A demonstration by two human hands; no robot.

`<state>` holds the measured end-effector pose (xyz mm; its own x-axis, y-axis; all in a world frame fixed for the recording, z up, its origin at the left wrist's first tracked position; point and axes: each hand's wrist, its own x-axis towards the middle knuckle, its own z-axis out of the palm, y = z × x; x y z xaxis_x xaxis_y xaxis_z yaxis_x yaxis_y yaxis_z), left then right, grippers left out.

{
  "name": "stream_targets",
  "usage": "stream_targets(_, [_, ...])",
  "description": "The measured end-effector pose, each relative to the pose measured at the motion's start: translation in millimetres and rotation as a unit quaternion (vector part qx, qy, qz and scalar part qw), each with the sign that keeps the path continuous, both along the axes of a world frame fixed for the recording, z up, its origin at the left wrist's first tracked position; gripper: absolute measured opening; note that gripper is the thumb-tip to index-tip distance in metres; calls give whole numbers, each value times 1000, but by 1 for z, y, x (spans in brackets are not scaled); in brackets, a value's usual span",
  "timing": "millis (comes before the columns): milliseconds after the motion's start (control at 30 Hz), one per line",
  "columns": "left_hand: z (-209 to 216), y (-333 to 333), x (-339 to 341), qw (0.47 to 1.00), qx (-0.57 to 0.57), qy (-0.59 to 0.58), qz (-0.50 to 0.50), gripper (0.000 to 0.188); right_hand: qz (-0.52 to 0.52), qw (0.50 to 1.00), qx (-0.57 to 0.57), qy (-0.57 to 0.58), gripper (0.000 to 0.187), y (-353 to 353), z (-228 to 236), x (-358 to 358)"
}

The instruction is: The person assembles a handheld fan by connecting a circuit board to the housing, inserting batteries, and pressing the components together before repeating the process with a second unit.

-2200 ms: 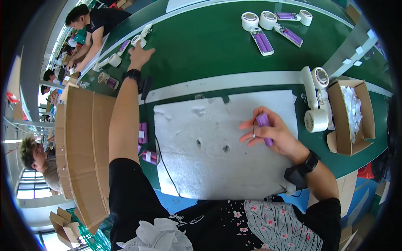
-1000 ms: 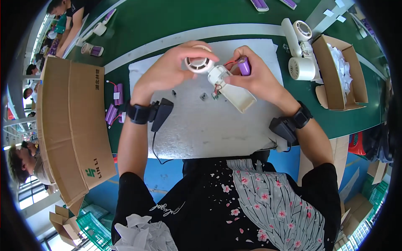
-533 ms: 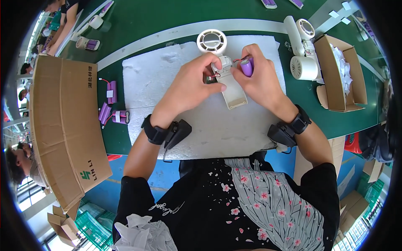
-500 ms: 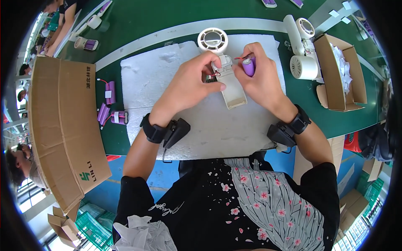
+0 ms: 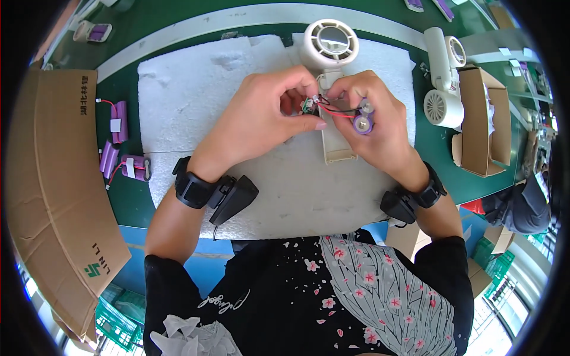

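My left hand (image 5: 255, 118) pinches a small green circuit board (image 5: 307, 106) between thumb and fingers. My right hand (image 5: 385, 118) is closed around a purple two-cell battery pack (image 5: 363, 123), whose round ends face me. Red and black wires (image 5: 337, 113) run between the pack and a small plug at my left fingertips; whether the plug sits in the board is hidden. Beneath both hands lies a cream handheld fan (image 5: 331, 44), its round head at the far end. The open handle shell (image 5: 339, 149) points toward me, partly covered by my hands.
White foam sheets (image 5: 202, 107) cover the green table (image 5: 126, 196). Several purple battery packs (image 5: 119, 121) with wires lie at the left, near a large cardboard box (image 5: 65, 178). More cream fan parts (image 5: 442, 89) and an open carton (image 5: 475, 124) stand at the right.
My right hand has turned the battery pack so its ends face me, and brought it nearer my left hand. The board and wires are now lifted between both hands. The view has shifted.
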<state>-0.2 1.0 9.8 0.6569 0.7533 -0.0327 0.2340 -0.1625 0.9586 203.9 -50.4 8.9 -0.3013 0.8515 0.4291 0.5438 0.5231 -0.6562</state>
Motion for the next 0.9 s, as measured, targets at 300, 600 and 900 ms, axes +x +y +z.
stream_targets(300, [1,-2,3,999,31,-15,22,25,25,1000,-8,11,40,-1,-2,0])
stream_targets(600, [2,-3,-1,999,39,-15,3,29,4,998,-58,30,42,-4,3,-4])
stream_targets(900, [7,-2,-4,996,-60,-54,-23,31,6,999,-40,-8,39,-5,6,-3])
